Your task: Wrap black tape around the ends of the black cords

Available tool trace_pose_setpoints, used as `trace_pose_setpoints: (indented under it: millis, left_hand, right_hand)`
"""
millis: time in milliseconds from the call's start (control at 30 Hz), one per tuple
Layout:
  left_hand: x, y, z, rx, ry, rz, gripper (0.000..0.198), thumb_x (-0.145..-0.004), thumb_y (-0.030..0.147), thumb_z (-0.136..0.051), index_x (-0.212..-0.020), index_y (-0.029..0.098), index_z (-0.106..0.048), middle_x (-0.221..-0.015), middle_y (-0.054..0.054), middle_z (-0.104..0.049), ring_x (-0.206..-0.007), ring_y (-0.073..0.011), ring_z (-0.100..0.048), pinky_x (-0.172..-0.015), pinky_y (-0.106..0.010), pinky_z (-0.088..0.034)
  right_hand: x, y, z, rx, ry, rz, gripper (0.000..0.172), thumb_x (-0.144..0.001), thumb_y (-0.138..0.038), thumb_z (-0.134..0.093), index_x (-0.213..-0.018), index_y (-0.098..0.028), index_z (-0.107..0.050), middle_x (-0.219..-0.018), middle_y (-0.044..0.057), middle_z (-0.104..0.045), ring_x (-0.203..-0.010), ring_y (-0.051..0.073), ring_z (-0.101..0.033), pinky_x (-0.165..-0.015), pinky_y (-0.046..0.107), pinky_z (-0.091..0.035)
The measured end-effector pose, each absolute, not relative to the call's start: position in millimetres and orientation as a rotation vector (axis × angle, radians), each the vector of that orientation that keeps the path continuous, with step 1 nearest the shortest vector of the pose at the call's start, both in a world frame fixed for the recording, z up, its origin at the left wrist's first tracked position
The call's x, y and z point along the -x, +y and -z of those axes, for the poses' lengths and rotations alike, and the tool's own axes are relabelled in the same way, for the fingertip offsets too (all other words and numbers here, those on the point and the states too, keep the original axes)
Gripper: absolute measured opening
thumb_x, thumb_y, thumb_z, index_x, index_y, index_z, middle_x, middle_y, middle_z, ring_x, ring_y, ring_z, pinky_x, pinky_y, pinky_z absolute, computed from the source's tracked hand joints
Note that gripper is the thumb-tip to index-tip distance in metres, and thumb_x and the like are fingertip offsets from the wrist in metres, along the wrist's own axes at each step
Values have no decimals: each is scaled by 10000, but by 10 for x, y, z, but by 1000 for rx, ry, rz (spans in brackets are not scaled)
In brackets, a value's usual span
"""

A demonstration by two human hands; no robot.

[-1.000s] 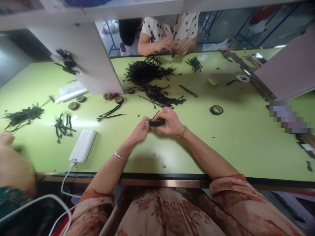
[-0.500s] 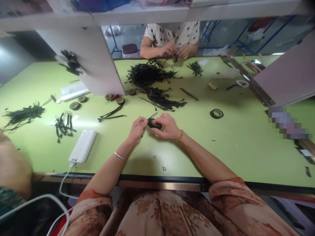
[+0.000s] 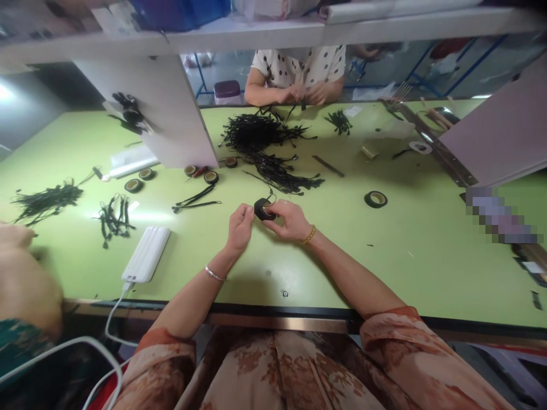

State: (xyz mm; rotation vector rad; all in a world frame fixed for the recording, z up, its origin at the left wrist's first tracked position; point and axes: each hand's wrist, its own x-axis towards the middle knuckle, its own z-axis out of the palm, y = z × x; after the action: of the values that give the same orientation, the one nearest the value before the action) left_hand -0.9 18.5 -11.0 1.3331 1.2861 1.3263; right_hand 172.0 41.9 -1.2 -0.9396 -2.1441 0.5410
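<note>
a pale green tabletop (image 3: 325,256) fills most of the view. a white upright panel (image 3: 164,114) stands on it at left, perhaps to divide the work places. across the far edge sits a person in a polka-dot top (image 3: 277,71), both hands on a small dark thing too far off to make out.

a tangled pile of black cords (image 3: 252,131) lies in the middle, seemingly so that both sides can reach it. a white power bank (image 3: 147,254) lies near the front edge at left, probably so its white cable can drop over the side.

the wearer's right hand (image 3: 290,219) has its fingers clamped on a roll of black tape (image 3: 260,212), which is tilted and raised above the tabletop, in front of the cords; some fingers seem to reach into the core, likely for a firm hold. the left hand (image 3: 240,228) meets the roll's left edge, thumb and forefinger pinched together, as if steadying; whether something thin lies between them is too small to tell.

a spare tape roll (image 3: 368,200) rests flat to the right, within easy reach. smallest, a thin black loop (image 3: 272,196) pokes up just behind the held roll.
</note>
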Motion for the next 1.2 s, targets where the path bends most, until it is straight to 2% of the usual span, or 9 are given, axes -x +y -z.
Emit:
trace_pose_setpoints:
  millis: [100,233,300,400,467,567,733,1000,1200]
  left_hand:
    - [29,203,127,-1360,1147,-1244,440,-878,575,-523,-670,203,-415,-565,50,-354,-548,-101,-309,-528,-244,-296]
    - [60,213,65,-1549,1147,-1094,437,-863,562,-537,-654,187,-455,-585,39,-391,-566,-97,-325,-549,-245,-294]
    - [59,199,31,-1640,1184,-1027,413,-863,536,-528,-660,180,-479,-588,38,-401,-572,-97,-336,-560,-243,-301]
    - [34,161,21,-1749,1248,-919,356,-875,477,-492,-683,177,-505,-569,44,-398,-556,-96,-342,-553,-235,-299]
    - [10,135,39,-1829,1290,-850,323,-883,435,-466,-691,180,-511,-553,47,-407,-536,-95,-343,-543,-230,-292]
    - [-16,109,69,-1985,1346,-789,309,-894,396,-442,-679,186,-512,-536,38,-438,-514,-97,-352,-548,-230,-291]
    - [-15,105,76,-2212,1447,-732,327,-912,379,-434,-666,191,-538,-557,-9,-522,-533,-126,-430,-566,-249,-282]
    - [-35,110,109,-2347,1511,-497,217,-906,340,-490,-842,194,-638,-706,-73,-657,-628,-190,-570,-588,-268,-296]
    - [-44,135,139,-2190,1713,-426,245,-940,325,-420,-893,192,-620,-678,-73,-637,-604,-216,-576,-611,-290,-317]
  right_hand:
    - [-1755,467,56,950,-2061,-735,262,-770,-380,-661,-925,-169,-676,-860,78,-695,-720,184,-564,-707,325,-435]
    - [-1827,553,76,855,-1715,-1411,277,-720,-349,-683,-923,-179,-599,-821,32,-676,-676,143,-558,-638,274,-423]
    - [-1855,598,68,845,-1405,-1701,293,-731,-420,-666,-862,-194,-532,-752,20,-664,-593,118,-523,-546,235,-372]
    - [-1872,632,41,886,-1143,-1904,399,-757,-565,-639,-809,-198,-490,-653,19,-651,-483,91,-448,-458,209,-284]
    - [-1874,628,21,926,-1141,-1906,437,-697,-534,-737,-847,-192,-509,-628,4,-650,-470,86,-462,-448,203,-284]
    - [-1875,598,-7,964,-1201,-1878,537,-584,-338,-854,-991,-187,-537,-624,-32,-660,-516,107,-561,-505,213,-385]
    - [-1864,555,-60,948,-1138,-1805,529,-569,-197,-812,-1006,-203,-514,-723,-5,-738,-641,150,-670,-673,283,-503]
    - [-1854,545,-65,795,-1045,-1774,501,-517,-134,-720,-946,-220,-476,-670,-37,-718,-601,157,-641,-622,280,-489]
    - [-1851,480,-124,756,-1147,-1588,389,-611,-264,-716,-919,-211,-485,-602,-57,-638,-544,132,-583,-588,267,-452]
